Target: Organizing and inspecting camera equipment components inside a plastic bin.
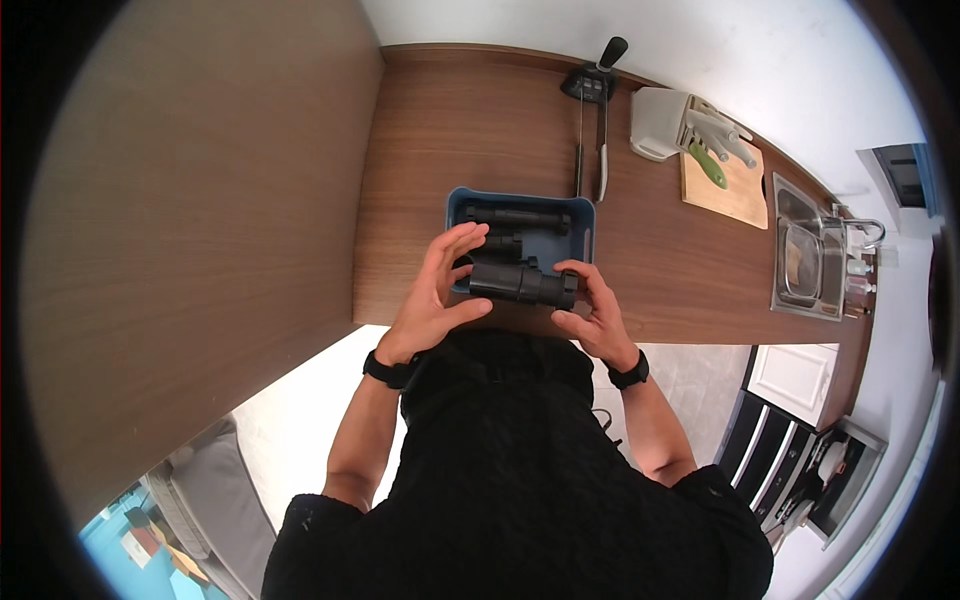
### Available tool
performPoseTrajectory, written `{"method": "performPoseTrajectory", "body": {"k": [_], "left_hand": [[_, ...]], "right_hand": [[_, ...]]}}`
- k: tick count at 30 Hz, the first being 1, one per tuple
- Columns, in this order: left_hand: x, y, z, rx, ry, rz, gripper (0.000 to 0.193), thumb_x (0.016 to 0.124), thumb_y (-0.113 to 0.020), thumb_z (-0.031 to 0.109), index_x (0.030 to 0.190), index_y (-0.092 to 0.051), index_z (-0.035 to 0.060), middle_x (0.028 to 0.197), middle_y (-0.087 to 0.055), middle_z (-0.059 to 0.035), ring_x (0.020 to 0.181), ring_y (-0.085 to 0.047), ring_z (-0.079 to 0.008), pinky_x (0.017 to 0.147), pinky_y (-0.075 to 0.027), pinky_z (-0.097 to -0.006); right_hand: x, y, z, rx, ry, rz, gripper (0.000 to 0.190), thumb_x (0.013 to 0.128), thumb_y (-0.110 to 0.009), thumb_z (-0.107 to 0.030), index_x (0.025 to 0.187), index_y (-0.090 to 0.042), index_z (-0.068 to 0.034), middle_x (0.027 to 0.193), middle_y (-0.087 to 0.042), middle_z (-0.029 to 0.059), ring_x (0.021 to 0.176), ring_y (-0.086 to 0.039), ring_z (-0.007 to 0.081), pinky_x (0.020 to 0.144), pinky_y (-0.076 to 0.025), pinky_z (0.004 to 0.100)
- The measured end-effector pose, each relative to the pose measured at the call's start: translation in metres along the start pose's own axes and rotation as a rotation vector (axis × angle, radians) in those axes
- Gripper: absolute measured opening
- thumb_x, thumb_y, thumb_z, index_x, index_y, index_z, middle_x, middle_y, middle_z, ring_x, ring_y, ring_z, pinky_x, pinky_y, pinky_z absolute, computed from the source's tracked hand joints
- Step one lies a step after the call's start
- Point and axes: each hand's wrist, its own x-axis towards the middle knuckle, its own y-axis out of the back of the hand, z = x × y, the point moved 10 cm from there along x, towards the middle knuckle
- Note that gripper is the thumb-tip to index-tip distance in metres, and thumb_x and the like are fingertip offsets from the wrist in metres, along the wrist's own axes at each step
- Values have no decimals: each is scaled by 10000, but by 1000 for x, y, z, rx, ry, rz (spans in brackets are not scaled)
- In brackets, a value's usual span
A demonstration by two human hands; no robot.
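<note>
A thick black cylindrical flashlight-like body [517, 283] lies sideways between my hands, over the near side of a blue plastic bin [589, 206]. My right hand [596, 311] grips its ridged right end between thumb and fingers. My left hand [435, 292] is spread at its left end, thumb and fingers apart; whether the fingertips touch it cannot be told. Inside the bin lie a long slim black cylinder [517, 218] along the far wall and a shorter black cylinder [504, 244], partly hidden by my left fingers.
Behind the bin stands a black-handled device with two long rods [592, 84]. Further right are a white knife block [660, 124] with several knives, a wooden cutting board [731, 191] and a steel sink [810, 300]. A tall wooden panel [225, 187] bounds the left side of the counter.
</note>
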Motion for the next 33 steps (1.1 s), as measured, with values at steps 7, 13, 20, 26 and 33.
{"method": "performPoseTrajectory", "body": {"k": [7,13,20,26,33], "left_hand": [[-10,0,-39,-55,320,-104,619,928,-683,48,1476,-403,114,1382,-601,-109,1360,-498,-244,1140,-338,-379],[-3,-4,-1,-7,-17,-57,585,942,-696,76,1458,-425,124,1310,-640,-109,1238,-554,-188,1094,-381,-347],[-14,5,-54,-46,322,-114,692,875,-739,45,1472,-401,134,1365,-597,-103,1257,-529,-221,1112,-365,-399],[-8,-3,-5,-52,-19,-31,609,945,-693,100,1473,-391,131,1343,-603,-97,1282,-517,-219,1083,-405,-397],[-12,4,-47,-180,339,-14,485,885,-749,20,1322,-549,80,1339,-599,-83,1228,-574,-185,1004,-480,-327]], "right_hand": [[0,-10,-3,-41,25,-64,597,850,-780,-117,1372,-497,-49,1193,-602,81,1040,-591,148,910,-497,308],[-4,-6,2,-28,-20,-48,630,836,-789,-205,1370,-501,-35,1165,-610,76,1048,-599,161,941,-482,318],[-3,-7,0,-29,20,-37,624,840,-781,-207,1368,-499,-31,1164,-608,76,1058,-600,158,961,-481,328],[-5,-2,6,-75,-6,-40,623,841,-780,-205,1371,-500,-36,1164,-607,70,1065,-601,155,963,-482,326],[-4,-9,2,-73,5,-48,601,856,-772,-217,1364,-507,-34,1131,-618,66,1064,-598,152,953,-482,322]]}}
